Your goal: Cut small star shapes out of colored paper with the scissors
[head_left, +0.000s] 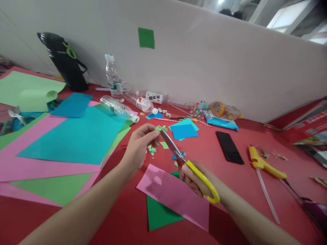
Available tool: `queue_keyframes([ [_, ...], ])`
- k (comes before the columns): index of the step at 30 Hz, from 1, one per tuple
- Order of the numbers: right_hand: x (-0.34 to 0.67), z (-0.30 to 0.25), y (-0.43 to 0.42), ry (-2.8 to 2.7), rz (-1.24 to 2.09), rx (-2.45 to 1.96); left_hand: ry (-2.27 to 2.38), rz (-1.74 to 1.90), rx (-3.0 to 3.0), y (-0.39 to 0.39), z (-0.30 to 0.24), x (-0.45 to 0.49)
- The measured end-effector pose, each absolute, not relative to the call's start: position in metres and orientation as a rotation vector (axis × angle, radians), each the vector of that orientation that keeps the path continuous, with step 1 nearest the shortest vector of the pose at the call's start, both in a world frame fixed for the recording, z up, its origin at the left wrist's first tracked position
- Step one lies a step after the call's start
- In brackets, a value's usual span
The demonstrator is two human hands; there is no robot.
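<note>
Yellow-handled scissors (pixel 201 180) are gripped in my right hand (pixel 195 178), their blades pointing up and left. The blade tips reach a small light green paper piece (pixel 161 128) pinched between thumb and fingers of my left hand (pixel 140 143). Whether the blades are cutting into it, I cannot tell. Under my hands lie small green and blue scraps (pixel 152 149) and several little paper stars (pixel 176 157). A pink sheet (pixel 176 195) with faint drawn lines rests on a dark green sheet (pixel 160 214) below the scissors.
Large coloured sheets (pixel 74 143) cover the left side. Plastic bottles (pixel 117 107) and a black flask (pixel 65 64) stand or lie near the wall. On the right are a phone (pixel 230 147) and a yellow glue gun (pixel 265 165). Blue squares (pixel 184 131) and a pile of stars (pixel 198 109) lie beyond my hands.
</note>
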State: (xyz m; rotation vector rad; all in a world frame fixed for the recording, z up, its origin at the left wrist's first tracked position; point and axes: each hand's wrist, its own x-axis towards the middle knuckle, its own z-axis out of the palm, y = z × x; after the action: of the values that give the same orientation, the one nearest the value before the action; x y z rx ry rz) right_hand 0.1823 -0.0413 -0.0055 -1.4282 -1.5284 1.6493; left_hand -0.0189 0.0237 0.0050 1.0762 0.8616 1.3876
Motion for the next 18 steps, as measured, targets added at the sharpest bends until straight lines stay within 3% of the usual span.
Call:
queue_keyframes([
  [18,0.178,-0.011,-0.046,-1.527,1.625,-1.501,0.839,1.368,1.001,0.023,0.006,-0.016],
])
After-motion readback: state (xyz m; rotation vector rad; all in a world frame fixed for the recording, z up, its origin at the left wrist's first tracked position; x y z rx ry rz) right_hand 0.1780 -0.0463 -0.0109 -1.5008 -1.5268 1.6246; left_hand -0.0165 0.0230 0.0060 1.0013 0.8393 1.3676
